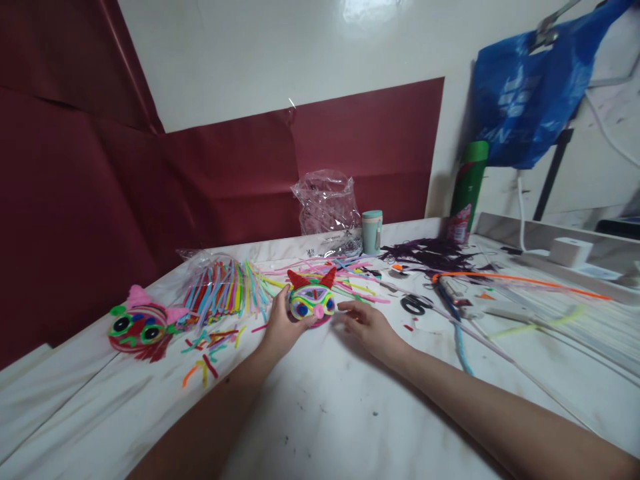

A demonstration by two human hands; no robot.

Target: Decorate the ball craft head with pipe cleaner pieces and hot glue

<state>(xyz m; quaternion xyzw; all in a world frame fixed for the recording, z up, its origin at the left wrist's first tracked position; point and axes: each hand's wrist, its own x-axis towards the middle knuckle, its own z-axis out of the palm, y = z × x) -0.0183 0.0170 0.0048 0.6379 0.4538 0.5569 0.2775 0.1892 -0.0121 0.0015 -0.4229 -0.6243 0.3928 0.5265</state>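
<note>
Toy [314, 298] faces near, central at the counter [330, 413] — left hand [281, 327] pinching its left side, likely to steady it; right hand [369, 328], fingers loosely parted, just beside its right edge.

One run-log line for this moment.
left hand: holds red-eared pipe-cleaner face | right hand: open beside it, contact unclear | nearby: pink-eared pipe-cleaner face, black-handled scissors
</note>
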